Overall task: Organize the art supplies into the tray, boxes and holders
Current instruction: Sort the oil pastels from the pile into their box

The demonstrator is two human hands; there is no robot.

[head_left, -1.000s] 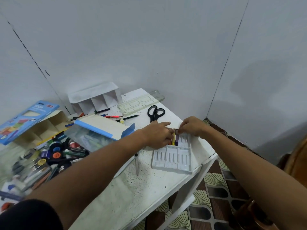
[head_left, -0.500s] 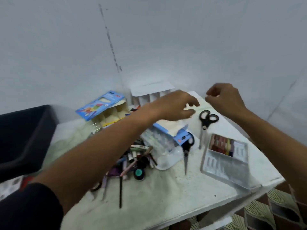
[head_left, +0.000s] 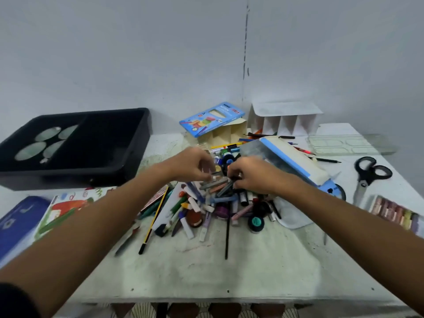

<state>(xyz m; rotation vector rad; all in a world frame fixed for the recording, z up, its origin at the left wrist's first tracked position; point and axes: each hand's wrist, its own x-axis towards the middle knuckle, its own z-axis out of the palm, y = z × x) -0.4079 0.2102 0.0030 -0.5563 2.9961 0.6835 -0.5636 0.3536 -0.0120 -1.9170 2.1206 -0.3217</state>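
Crayons and pens (head_left: pixel 213 198) lie heaped mid-tabletop (head_left: pixel 229 267), where the left hand (head_left: pixel 191 165) pinches a small stick and the right hand (head_left: pixel 250 174) curls its fingers into the heap, black tray (head_left: pixel 91 166) far left, scissors (head_left: pixel 367 174) right.

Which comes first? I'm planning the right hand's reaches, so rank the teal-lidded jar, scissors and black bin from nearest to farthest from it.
From the right hand:
1. Teal-lidded jar, just below it in the pile.
2. Scissors, off to its right.
3. Black bin, far left, beyond the left hand.
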